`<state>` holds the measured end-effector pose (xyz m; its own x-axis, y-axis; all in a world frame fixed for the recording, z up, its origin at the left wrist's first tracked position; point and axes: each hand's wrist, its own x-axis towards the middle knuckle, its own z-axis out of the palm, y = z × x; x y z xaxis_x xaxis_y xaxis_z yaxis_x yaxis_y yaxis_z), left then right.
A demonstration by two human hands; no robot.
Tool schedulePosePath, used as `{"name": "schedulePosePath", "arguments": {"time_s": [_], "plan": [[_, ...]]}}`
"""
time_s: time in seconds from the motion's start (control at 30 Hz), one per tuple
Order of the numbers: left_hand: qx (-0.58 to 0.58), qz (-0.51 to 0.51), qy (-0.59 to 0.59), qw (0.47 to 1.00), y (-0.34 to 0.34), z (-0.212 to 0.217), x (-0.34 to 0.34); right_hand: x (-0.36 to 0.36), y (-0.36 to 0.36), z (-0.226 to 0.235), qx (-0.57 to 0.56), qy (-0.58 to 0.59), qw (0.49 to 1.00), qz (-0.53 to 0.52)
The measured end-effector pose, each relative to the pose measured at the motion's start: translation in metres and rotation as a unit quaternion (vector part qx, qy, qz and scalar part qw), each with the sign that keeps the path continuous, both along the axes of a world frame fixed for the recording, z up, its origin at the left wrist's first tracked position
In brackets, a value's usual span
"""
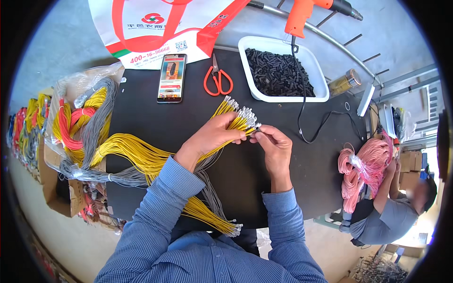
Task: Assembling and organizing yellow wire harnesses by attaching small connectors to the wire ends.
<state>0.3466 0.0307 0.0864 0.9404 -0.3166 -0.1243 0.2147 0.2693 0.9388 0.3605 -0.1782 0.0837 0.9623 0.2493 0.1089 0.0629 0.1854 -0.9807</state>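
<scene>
Yellow wires (238, 125), head view: clasped in the left hand (217, 133) above the table (236, 174), their tips pointing to two o'clock. Right hand (273, 145), closer to the metal terminals (246, 114), four o'clock from them, appears to pinch one wire end; its forearm (285, 217) lies toward six o'clock.

The upper edge crops the heat gun (300, 15) above the white tub (289, 99) and the tote bag (141, 38) left of it. Below the tub, the right hand (273, 146) partly hides the wire tip (257, 126) it pinches.
</scene>
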Motion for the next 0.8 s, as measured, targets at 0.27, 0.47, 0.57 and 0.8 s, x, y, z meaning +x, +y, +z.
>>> {"name": "schedulePosePath", "arguments": {"time_s": [0.27, 0.47, 0.57, 0.8], "plan": [[0.036, 0.031, 0.018, 0.999, -0.002, -0.003, 0.003, 0.004, -0.007, -0.006, -0.005, 0.053, 0.999, 0.003], [0.044, 0.067, 0.033, 0.996, -0.006, -0.005, 0.002, 0.004, -0.005, -0.003, -0.030, 0.023, 0.999, -0.008], [0.048, 0.083, 0.023, 0.995, -0.007, -0.003, 0.000, 0.004, -0.002, -0.003, -0.014, 0.030, 0.999, 0.007], [0.087, 0.085, 0.002, 0.993, -0.012, -0.001, 0.000, 0.004, -0.004, -0.004, 0.035, 0.047, 0.997, 0.059]]}}
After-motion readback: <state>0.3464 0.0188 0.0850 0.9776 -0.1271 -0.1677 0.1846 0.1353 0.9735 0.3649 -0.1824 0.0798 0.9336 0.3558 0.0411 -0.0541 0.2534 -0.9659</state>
